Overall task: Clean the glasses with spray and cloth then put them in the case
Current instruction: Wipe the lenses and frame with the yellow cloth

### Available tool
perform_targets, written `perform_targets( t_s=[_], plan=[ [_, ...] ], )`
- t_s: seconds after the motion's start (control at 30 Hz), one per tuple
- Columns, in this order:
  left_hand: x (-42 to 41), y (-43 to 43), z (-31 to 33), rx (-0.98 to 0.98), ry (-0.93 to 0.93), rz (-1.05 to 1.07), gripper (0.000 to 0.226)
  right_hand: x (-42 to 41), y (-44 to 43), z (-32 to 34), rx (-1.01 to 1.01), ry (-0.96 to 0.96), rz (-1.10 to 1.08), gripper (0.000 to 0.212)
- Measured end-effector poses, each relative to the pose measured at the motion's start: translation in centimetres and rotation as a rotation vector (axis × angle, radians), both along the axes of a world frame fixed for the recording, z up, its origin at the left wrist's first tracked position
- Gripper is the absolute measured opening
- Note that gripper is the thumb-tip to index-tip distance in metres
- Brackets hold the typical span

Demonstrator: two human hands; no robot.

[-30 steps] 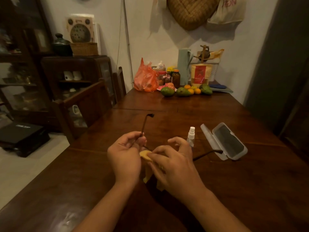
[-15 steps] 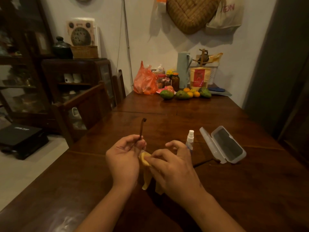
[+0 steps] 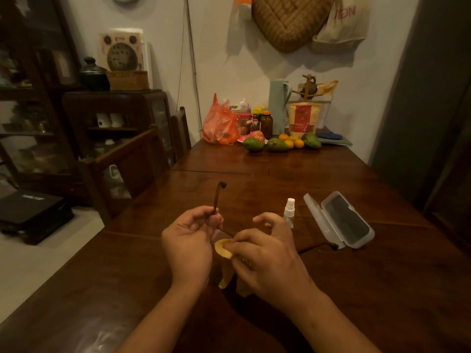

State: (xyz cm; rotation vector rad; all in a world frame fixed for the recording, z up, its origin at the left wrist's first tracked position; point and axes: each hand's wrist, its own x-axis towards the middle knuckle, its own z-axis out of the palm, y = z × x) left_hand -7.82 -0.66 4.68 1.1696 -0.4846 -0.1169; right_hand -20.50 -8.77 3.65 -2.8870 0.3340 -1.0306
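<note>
My left hand point(image 3: 188, 240) pinches the dark-framed glasses point(image 3: 218, 197) near one hinge, and that temple arm sticks up past my fingers. The other temple arm reaches out to the right, low over the table. My right hand point(image 3: 265, 253) pinches a yellow cloth point(image 3: 223, 249) round one lens; the lenses themselves are hidden. The cloth's loose end hangs below my hands. A small clear spray bottle point(image 3: 289, 212) with a white top stands just beyond my right hand. The grey glasses case point(image 3: 339, 220) lies open to the right on the wooden table point(image 3: 382, 289).
At the table's far end lie an orange plastic bag point(image 3: 220, 124), jars, avocados point(image 3: 253, 144), oranges and a pale green jug point(image 3: 278, 107). Wooden chairs point(image 3: 132, 161) stand along the left edge. A dark cabinet point(image 3: 114, 110) is behind them.
The upright temple arm has swung a little between frames as my left hand turns the glasses. My right hand keeps rubbing with the cloth, its fingers spreading slightly.
</note>
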Motion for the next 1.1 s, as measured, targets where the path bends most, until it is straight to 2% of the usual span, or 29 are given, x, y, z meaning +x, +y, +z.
perform_targets(
  t_s=[0.13,0.3,0.47,0.6,0.8,1.1],
  plan=[
    [-0.2,-0.1,0.0,0.019,-0.015,-0.008,0.035,0.2,0.4,0.1,-0.011,-0.022,-0.039,0.031],
    [-0.2,0.1,0.0,-0.009,-0.015,-0.019,0.021,0.5,0.9,-0.2,-0.042,-0.001,0.032,0.037],
    [0.1,-0.1,-0.2,0.010,-0.019,-0.010,0.030,0.2,0.4,0.2,-0.059,-0.005,-0.077,0.032],
    [0.1,-0.2,-0.3,0.012,-0.016,-0.020,0.028,0.4,0.9,-0.1,-0.067,0.015,0.010,0.037],
    [0.3,-0.3,-0.5,0.024,0.028,-0.026,0.030,0.2,0.5,0.0,0.017,-0.033,0.018,0.018],
    [0.5,-0.1,-0.3,0.013,0.053,-0.055,0.025,0.6,0.6,-0.7,0.038,0.013,0.075,0.022]
  ],
)
